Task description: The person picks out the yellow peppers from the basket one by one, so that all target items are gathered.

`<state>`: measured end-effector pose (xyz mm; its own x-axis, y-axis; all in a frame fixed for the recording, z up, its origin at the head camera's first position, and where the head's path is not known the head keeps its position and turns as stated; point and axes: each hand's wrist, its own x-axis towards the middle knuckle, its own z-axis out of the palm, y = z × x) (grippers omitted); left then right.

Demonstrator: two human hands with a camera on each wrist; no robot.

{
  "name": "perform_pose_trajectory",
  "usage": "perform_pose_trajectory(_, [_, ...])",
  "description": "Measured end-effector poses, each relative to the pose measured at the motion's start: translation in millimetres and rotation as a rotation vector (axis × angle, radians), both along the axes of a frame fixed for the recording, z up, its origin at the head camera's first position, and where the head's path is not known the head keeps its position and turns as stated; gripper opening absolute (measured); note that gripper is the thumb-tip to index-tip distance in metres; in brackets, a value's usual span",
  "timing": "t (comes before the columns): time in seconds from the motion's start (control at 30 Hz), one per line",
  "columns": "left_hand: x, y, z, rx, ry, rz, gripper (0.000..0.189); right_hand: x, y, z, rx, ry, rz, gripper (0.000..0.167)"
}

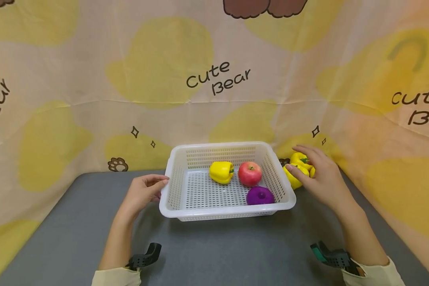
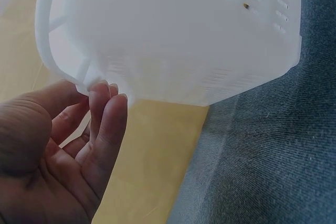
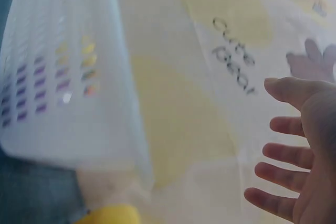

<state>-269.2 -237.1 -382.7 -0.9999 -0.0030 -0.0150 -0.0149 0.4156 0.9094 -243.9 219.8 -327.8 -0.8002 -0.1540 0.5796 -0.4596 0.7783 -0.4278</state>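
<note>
A white plastic basket [image 1: 214,214] with slotted walls holds a yellow bell pepper [image 1: 221,172], a red apple [image 1: 250,173] and a purple round vegetable or fruit [image 1: 260,196]. At the basket's left side, my left hand [image 1: 143,194] pinches the rim between thumb and fingertips, as the left wrist view also shows at the rim [image 2: 44,24]. My right hand [image 1: 323,178] is off the basket's right side, fingers spread and holding nothing. Beside and partly behind it lie yellow peppers [image 1: 293,178], whose number is hard to tell.
A grey tabletop [image 1: 221,250] lies under the basket. Behind and at the sides hangs a yellow and cream cloth [image 1: 157,63] with printed words. Dark straps with black mounts [image 1: 144,257] sit on both wrists.
</note>
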Motion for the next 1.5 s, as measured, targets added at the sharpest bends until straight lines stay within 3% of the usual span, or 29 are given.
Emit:
perform_pose_trajectory(0.23, [1.6,1.1,2.0,-0.029,-0.005,0.023,0.041,-4.6,-29,15.1,0.002,0.006,0.111,0.055])
perform_pose_trajectory(0.53, [1.2,2.3,2.2,-0.025,-0.005,0.006,0.042,-29.9,-76,11.4,0.034,-0.109,0.221,0.057])
perform_pose_trajectory(0.97, [1.9,0.4,1.6,-0.026,0.004,0.01,0.04,-84.9,-136,-22.6,0.157,-0.326,0.219,0.061])
perform_pose_trajectory(1.23, [-0.2,4.9,0.6,-0.012,0.0,0.004,0.041,-92.7,-138,-45.1,0.213,-0.394,0.219,0.063])
perform_pose_trajectory(1.5, [0.7,2.0,0.0,-0.021,0.001,0.017,0.042,-97.5,-150,-54.5,0.3,-0.423,0.188,0.071])
